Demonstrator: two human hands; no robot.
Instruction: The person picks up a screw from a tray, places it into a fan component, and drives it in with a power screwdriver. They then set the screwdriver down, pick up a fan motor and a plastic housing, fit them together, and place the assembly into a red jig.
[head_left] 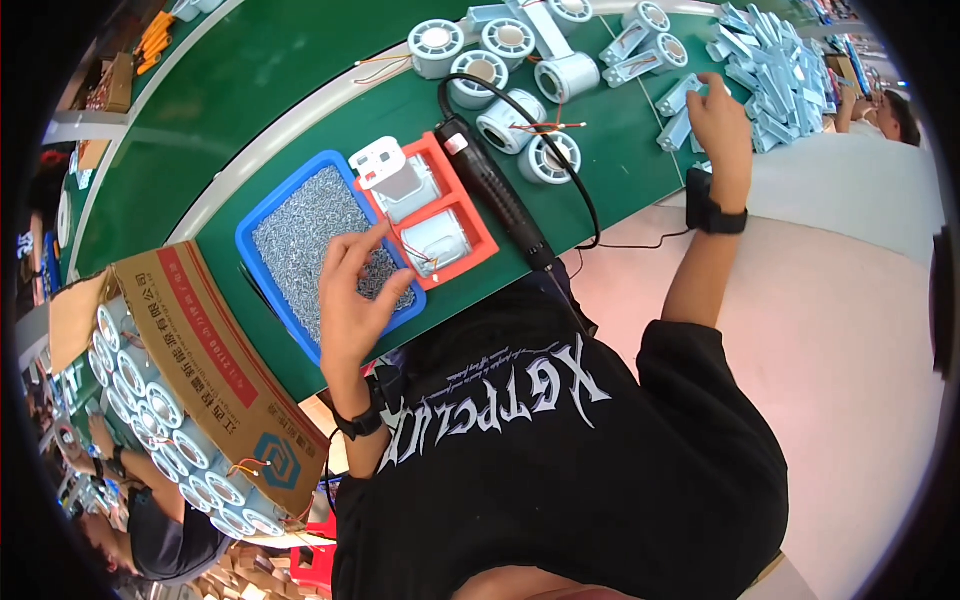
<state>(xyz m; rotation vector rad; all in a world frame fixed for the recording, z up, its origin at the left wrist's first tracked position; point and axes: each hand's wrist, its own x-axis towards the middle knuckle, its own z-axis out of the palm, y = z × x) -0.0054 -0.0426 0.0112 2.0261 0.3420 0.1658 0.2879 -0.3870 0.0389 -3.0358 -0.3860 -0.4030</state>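
My left hand hovers over a blue tray of small metal screws, thumb and fingers apart, holding nothing I can see. Beside the tray, a red two-slot fixture carries a pale-blue housing in the near slot. In its far slot lies another pale-blue housing with a white perforated piece at its end. At the right, my right hand has its fingers closed at the end of a pale-blue elongated plastic part. A similar part lies just below it.
A black electric screwdriver with a looped cable lies right of the fixture. Several round pale-blue housings, some with wires, stand beyond. A heap of elongated parts covers the far right. At left is a cardboard box of cylindrical parts.
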